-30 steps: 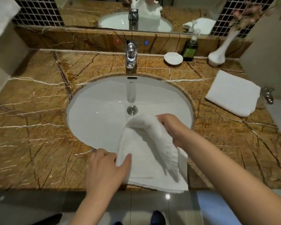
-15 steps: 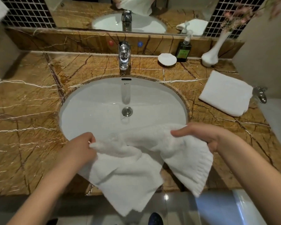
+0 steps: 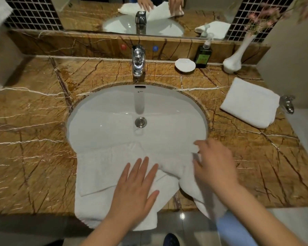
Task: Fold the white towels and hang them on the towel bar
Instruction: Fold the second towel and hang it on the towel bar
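A brown marble countertop (image 3: pixel 34 139) with white veins fills the room's width, and a white oval sink (image 3: pixel 105 125) is sunk into it below a mirror (image 3: pixel 194 15). The white towel (image 3: pixel 100 174) being worked lies spread over the front rim of the sink and the counter's near edge. Its lower part hangs off the front and a rumpled fold sits at its right. A second white towel (image 3: pixel 249 103), already folded, lies on the counter well to the right.

The left hand (image 3: pixel 133 190) lies flat on the middle of the spread towel, fingers straight and pressing down. The right hand (image 3: pixel 215 166) is blurred. Its fingers reach spread over the towel's right edge at the sink rim, and I cannot tell whether they pinch the cloth.

Along the back stand a white vase (image 3: pixel 233 59) with pink flowers, a dark pump bottle (image 3: pixel 204 56) whose green label is unreadable, a chrome faucet (image 3: pixel 138 61) and a small white dish (image 3: pixel 185 64). A red dot (image 3: pixel 123 47) and a blue dot (image 3: pixel 155 48) flank the faucet. Tiny lettering (image 3: pixel 140 91) under the overflow slot seems to read "INAX".
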Demonstrator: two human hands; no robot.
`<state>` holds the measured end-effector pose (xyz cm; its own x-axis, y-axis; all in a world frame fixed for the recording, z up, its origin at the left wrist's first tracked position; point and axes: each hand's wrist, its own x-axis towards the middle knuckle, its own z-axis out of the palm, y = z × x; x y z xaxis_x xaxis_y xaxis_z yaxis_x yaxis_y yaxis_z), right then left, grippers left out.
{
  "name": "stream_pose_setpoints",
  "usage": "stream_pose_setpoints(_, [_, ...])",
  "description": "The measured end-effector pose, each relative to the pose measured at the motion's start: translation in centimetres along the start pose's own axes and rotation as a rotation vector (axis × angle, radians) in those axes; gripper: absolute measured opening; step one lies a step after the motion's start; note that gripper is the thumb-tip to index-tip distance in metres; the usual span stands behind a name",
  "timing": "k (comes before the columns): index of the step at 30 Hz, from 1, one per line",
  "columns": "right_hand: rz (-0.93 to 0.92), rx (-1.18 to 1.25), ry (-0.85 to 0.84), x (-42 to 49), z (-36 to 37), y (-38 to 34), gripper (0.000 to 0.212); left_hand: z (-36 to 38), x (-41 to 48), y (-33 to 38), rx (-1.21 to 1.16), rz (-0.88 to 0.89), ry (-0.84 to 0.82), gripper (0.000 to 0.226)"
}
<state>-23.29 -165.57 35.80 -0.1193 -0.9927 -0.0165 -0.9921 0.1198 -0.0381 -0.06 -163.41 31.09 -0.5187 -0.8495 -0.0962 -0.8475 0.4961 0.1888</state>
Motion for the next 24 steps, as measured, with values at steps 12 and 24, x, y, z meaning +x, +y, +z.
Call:
stream_pose_setpoints(12, [-0.240,0.028,-0.018,-4.7,5.3,-4.3,0.052,1.0,-1.3,-2.5,0.028,0.076,0.038,0.061])
stream_pose_setpoints(24, [-0.187,-0.180,0.123,-5.2,3.5,2.3,0.068,0.3,-6.6,-10.3,0.017,-0.041,0.015,0.068])
